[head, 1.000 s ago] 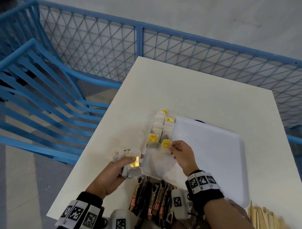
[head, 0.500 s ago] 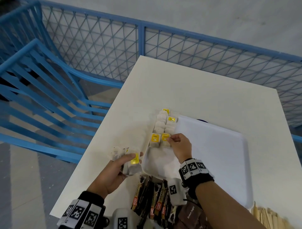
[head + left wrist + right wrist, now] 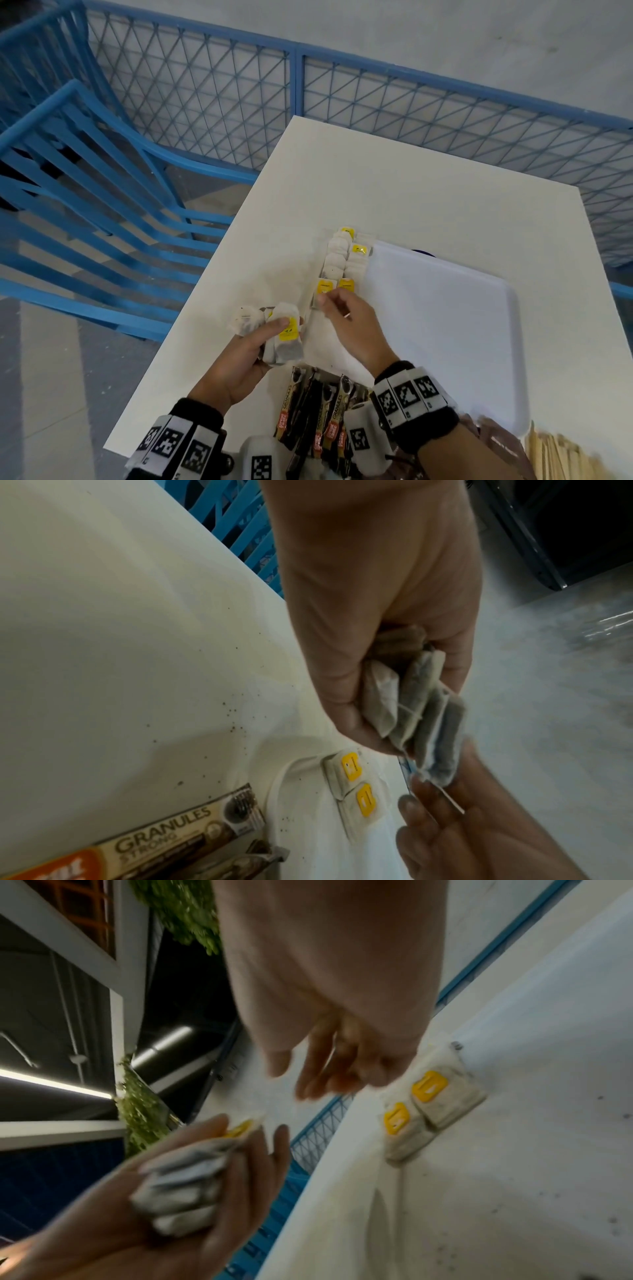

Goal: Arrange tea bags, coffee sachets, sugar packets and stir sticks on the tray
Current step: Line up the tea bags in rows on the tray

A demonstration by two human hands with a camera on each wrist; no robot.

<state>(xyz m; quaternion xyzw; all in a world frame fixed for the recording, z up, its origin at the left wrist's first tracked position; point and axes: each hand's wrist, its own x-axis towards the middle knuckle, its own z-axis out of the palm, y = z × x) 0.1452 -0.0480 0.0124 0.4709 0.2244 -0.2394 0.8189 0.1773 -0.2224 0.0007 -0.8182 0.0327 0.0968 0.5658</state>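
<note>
A white tray (image 3: pixel 445 325) lies on the white table. Tea bags (image 3: pixel 337 260) with yellow tags sit in two columns along its left edge. The nearest two tea bags (image 3: pixel 352 785) lie side by side, also seen in the right wrist view (image 3: pixel 428 1102). My left hand (image 3: pixel 260 339) grips a stack of tea bags (image 3: pixel 284 342) just left of the tray's near corner; the stack (image 3: pixel 421 718) fans out of the fist. My right hand (image 3: pixel 329 298) hovers over the nearest tea bags, fingers (image 3: pixel 318 1080) loose and holding nothing, pointing toward the stack (image 3: pixel 185 1185).
Coffee sachets (image 3: pixel 308 411) lie in a bunch at the table's near edge, under my wrists; one sachet (image 3: pixel 164 823) reads GRANULES STRONG. Wooden stir sticks (image 3: pixel 555 455) lie at the near right. A blue railing (image 3: pixel 298 51) and a blue bench (image 3: pixel 85 178) stand beyond the table.
My right hand set its tea bag down beside the nearest one in the row, let go and drew back to the left toward the stack. The left hand stayed put.
</note>
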